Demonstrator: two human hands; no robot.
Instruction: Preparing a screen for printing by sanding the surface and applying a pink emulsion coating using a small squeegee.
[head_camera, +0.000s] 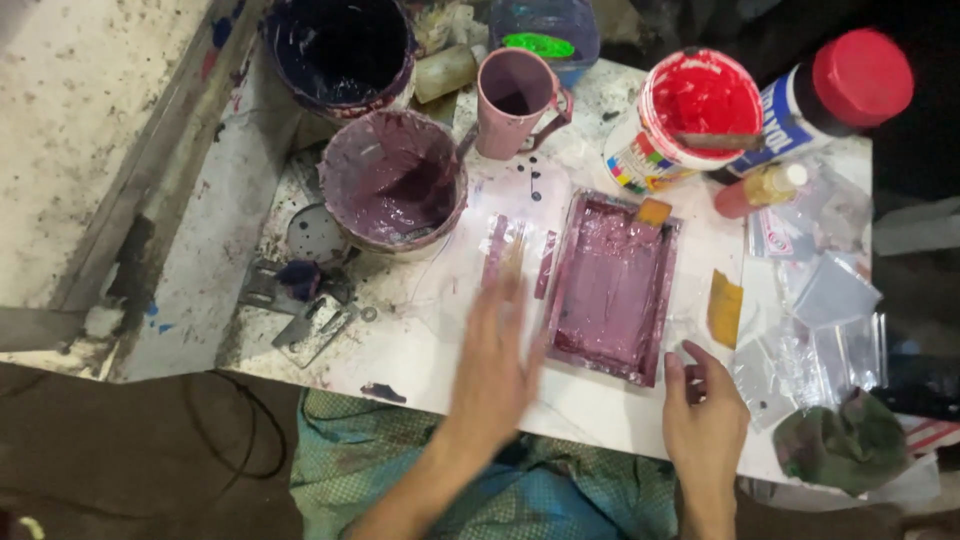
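Centrally, a rectangular tray (612, 288) holds mauve paint beside a similarly coated bucket (392, 182).

Multicoloured-label red paint can (668, 130) beside red-capped bottle (820, 95).

Light fell from above, strongest on the white table (600, 400), which read bright but not blown out. The lower left and the top right corner sank into deep shadow with little detail. Soft glare sat on the wet paint in the purple tray (610, 290), on the red paint tub (700, 100) and on the clear plastic bags (820, 330). The left hand (495, 370) was smeared by motion blur, fingertips nearly dissolved; the right hand (705, 420) stayed sharper. Overall focus was soft, slightly grainy. Straight edges bowed toward the frame's left side.
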